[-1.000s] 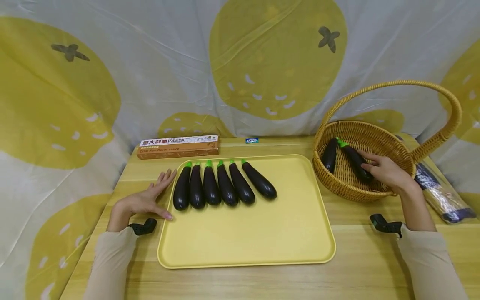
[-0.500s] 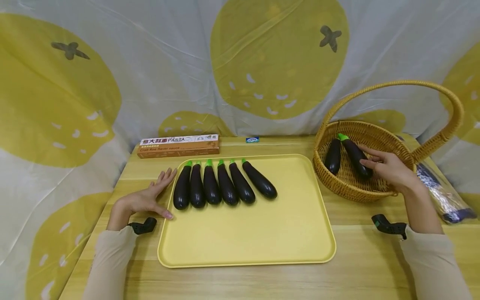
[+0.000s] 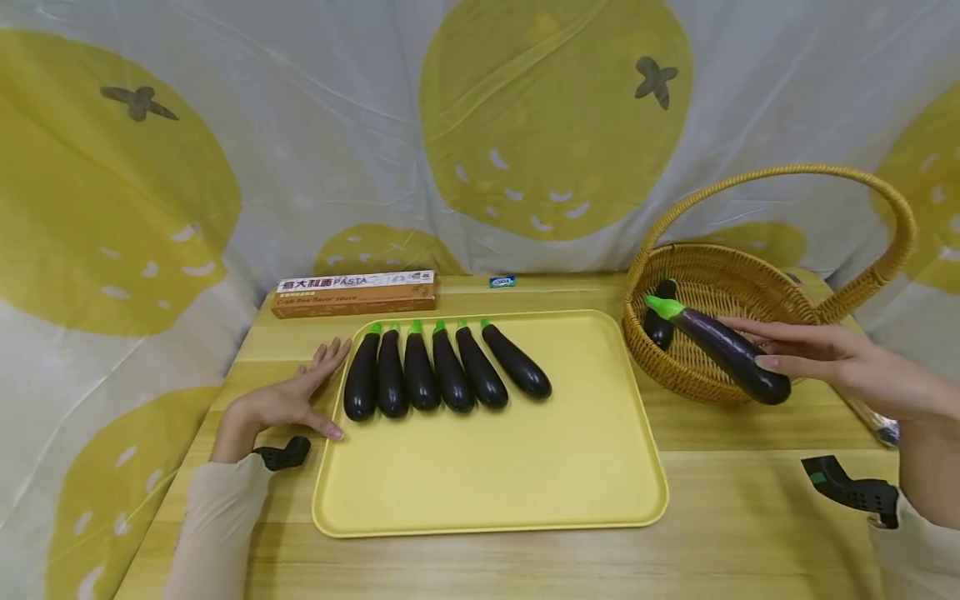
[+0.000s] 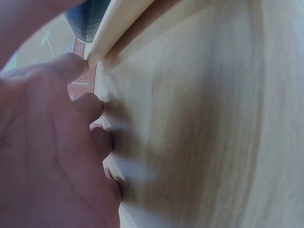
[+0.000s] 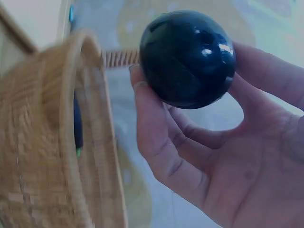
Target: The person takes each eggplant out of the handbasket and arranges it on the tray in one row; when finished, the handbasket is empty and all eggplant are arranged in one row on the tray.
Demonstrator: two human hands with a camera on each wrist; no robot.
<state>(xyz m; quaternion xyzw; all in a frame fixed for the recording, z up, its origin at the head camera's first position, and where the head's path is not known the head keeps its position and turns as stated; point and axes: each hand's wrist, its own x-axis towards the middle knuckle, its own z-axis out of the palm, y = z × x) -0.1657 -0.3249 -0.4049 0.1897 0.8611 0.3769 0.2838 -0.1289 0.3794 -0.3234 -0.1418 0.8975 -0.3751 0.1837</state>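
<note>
Between the thumb and fingers of my right hand [image 3: 847, 362] is a dark purple eggplant [image 3: 723, 346], raised above the front of the wicker basket [image 3: 678, 379] with its green stem pointing left. In the right wrist view the round end of that eggplant [image 5: 187, 59] faces the camera. Another eggplant [image 3: 660, 329] lies inside the basket, partly hidden behind the held one. My left hand [image 3: 288, 404] rests at the left edge of the yellow tray [image 3: 487, 483], fingers spread, thumb on the rim. Several eggplants [image 3: 453, 371] lie side by side along the tray's back left, stems away from me.
A pasta box [image 3: 356, 294] lies behind the tray, beside a small blue packet [image 3: 502, 282]. The basket's tall handle [image 3: 795, 169] arches over it. A plastic-wrapped item [image 3: 873, 421] sits right of the basket, mostly covered by my right arm. A patterned cloth [image 3: 337, 125] hangs behind the table.
My right hand has lifted one eggplant from inside the basket, bringing it up and toward me over the front rim. My left hand and the tray's eggplants stay in place.
</note>
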